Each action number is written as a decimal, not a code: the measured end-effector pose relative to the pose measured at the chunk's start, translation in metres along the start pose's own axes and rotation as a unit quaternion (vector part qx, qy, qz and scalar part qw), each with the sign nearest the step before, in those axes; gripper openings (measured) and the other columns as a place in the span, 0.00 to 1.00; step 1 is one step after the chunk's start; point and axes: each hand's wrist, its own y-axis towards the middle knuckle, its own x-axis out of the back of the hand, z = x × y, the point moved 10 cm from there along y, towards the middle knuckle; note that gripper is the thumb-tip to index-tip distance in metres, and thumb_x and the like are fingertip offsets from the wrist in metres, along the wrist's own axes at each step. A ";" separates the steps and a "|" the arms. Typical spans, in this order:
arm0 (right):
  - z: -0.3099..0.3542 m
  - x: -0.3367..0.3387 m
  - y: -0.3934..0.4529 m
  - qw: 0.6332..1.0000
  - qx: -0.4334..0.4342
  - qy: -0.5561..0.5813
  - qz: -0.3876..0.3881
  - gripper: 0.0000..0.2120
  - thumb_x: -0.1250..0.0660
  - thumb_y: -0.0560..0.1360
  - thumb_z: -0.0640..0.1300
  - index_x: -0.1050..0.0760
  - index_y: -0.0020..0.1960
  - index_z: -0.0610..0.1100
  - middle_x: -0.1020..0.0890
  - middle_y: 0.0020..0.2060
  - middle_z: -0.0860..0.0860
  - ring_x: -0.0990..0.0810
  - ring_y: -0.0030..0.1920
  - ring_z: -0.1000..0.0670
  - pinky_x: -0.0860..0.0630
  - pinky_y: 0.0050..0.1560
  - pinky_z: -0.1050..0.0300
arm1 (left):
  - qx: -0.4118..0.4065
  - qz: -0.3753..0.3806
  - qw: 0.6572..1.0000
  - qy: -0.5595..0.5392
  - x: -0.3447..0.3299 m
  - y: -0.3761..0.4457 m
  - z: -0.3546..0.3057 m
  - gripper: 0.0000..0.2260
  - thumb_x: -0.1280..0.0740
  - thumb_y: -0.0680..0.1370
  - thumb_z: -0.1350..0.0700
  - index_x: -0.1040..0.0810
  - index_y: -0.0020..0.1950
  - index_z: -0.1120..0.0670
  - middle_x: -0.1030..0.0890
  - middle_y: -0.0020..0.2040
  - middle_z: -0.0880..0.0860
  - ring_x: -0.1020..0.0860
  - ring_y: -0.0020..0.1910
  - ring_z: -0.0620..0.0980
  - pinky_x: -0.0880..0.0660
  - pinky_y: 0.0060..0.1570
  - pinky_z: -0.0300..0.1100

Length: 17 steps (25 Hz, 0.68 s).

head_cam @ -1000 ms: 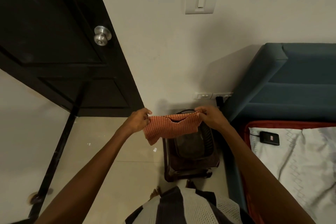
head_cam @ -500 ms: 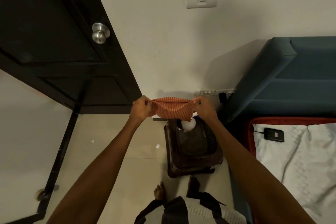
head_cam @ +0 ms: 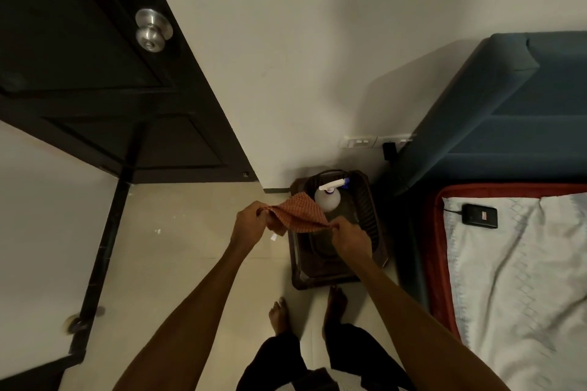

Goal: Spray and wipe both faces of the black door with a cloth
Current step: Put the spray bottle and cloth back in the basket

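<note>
- The left hand (head_cam: 249, 224) pinches one end of the orange cloth (head_cam: 297, 212); the right hand (head_cam: 351, 240) pinches the other, so each grip is closed on fabric.
- The cloth hangs stretched between them, its long axis running left to right, above the dark stool (head_cam: 336, 232).
- The spray bottle (head_cam: 327, 197) stands on that stool just beyond the cloth, nozzle pointing right; the right hand is nearer it.
- The black door (head_cam: 104, 79) stands open, up and to the left, well apart from both hands; the left hand is nearer it.
- Judged from this, nothing is sprayed yet; one hand must free itself for the bottle.
</note>
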 end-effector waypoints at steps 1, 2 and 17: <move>-0.012 -0.012 -0.002 1.000 -0.011 -0.014 0.010 0.11 0.43 0.84 0.46 0.25 0.62 0.47 0.17 0.52 0.47 0.17 0.51 0.44 0.29 0.46 0.54 | -0.007 0.006 1.000 -0.004 -0.010 -0.007 0.004 0.08 0.38 0.82 0.60 0.20 0.55 0.57 0.17 0.49 0.52 0.20 0.47 0.49 0.28 0.42 0.34; -0.021 -0.020 -0.004 0.999 -0.015 -0.029 0.017 0.11 0.43 0.84 0.45 0.26 0.62 0.46 0.17 0.51 0.46 0.17 0.50 0.43 0.29 0.45 0.54 | -0.014 0.011 1.000 -0.012 -0.020 -0.015 0.007 0.08 0.38 0.81 0.60 0.19 0.55 0.58 0.17 0.49 0.52 0.21 0.47 0.48 0.28 0.44 0.35; -0.057 -0.099 0.017 0.991 0.071 0.028 0.110 0.25 0.37 0.82 0.44 0.36 0.79 0.52 0.33 0.76 0.47 0.31 0.73 0.43 0.29 0.70 0.44 | 0.012 0.092 0.995 -0.044 -0.158 -0.057 0.075 0.13 0.35 0.79 0.65 0.22 0.63 0.60 0.19 0.59 0.55 0.21 0.58 0.50 0.30 0.55 0.29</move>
